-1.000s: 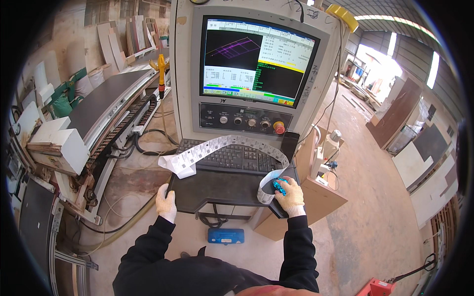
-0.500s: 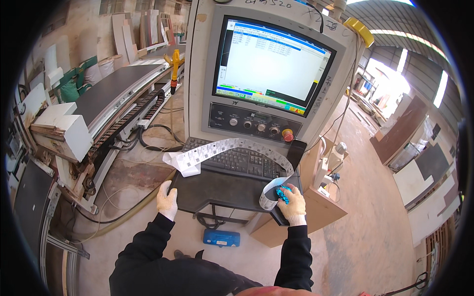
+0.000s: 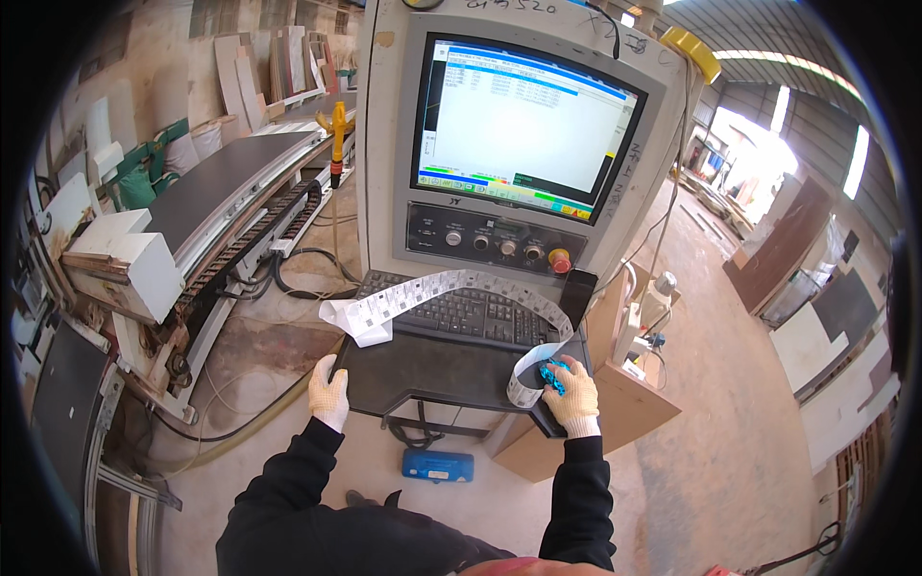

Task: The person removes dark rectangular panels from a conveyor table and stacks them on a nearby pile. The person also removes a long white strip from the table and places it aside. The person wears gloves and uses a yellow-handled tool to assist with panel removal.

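At lower centre, the gloved right hand [image 3: 573, 394] curls closed over a blue computer mouse [image 3: 551, 374] on the black console shelf [image 3: 432, 370]. The left hand [image 3: 328, 392] grips the shelf's left edge; a label strip [image 3: 451, 288] drapes over the keyboard [image 3: 461, 312].

**One head-worn fisheye view, looking down at a machine console**

A single camera sits on the person's head and faces forward and down. The console screen [image 3: 523, 120] fills the upper centre, close by, with the keyboard shelf [image 3: 432, 370] below it. The person's dark sleeves enter from the lower edge. The wide lens bends straight edges near the rim, taking in the machine bed [image 3: 221, 187] at left and the workshop floor [image 3: 730, 413] at right. No second view shares the scene.
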A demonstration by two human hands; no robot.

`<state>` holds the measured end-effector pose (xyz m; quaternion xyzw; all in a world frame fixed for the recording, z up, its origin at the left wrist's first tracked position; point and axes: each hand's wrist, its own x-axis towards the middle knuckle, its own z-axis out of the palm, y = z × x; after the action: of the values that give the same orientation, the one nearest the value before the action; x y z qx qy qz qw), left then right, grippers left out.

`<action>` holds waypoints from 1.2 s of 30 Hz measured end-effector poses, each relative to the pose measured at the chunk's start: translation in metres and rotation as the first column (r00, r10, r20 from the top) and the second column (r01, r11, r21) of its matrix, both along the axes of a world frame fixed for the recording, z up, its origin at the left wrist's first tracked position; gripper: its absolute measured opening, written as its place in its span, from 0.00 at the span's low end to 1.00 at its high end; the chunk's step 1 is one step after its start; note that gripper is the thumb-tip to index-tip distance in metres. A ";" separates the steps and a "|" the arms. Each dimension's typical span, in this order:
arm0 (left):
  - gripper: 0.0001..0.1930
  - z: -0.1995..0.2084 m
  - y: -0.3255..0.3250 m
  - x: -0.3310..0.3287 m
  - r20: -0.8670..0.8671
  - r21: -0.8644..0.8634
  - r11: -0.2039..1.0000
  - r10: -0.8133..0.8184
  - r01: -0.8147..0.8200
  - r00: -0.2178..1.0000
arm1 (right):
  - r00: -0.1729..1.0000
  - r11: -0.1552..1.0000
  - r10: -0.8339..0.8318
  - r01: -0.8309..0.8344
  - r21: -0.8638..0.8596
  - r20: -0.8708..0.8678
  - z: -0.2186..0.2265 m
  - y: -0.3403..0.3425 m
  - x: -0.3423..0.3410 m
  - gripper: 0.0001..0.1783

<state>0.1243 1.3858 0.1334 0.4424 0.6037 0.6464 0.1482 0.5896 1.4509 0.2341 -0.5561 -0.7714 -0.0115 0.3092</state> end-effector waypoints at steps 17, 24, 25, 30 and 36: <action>0.18 0.003 0.005 -0.006 0.117 0.000 0.996 -0.089 0.090 0.989 | 0.999 0.999 -0.047 0.047 0.004 -0.009 0.004 -0.006 0.001 0.35; 0.15 0.008 -0.001 -0.004 0.052 0.023 0.999 -0.048 0.047 0.997 | 0.992 0.992 -0.128 0.129 -0.018 0.018 -0.002 -0.007 -0.002 0.28; 0.15 0.008 -0.001 -0.004 0.033 0.023 0.999 -0.042 0.041 0.999 | 0.993 0.993 -0.115 0.115 -0.010 0.013 -0.002 -0.006 -0.002 0.27; 0.15 0.004 0.003 -0.007 0.027 0.048 0.998 -0.044 0.043 0.999 | 0.993 0.993 -0.113 0.114 -0.018 0.017 -0.003 -0.006 -0.001 0.25; 0.16 -0.006 0.005 -0.013 0.071 0.061 0.997 -0.055 0.051 0.996 | 0.993 0.994 -0.111 0.111 0.002 0.044 -0.002 -0.007 -0.002 0.24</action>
<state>0.1118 1.3907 0.1272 0.4388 0.5666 0.6754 0.1740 0.5877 1.4439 0.2316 -0.5977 -0.7459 -0.0408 0.2912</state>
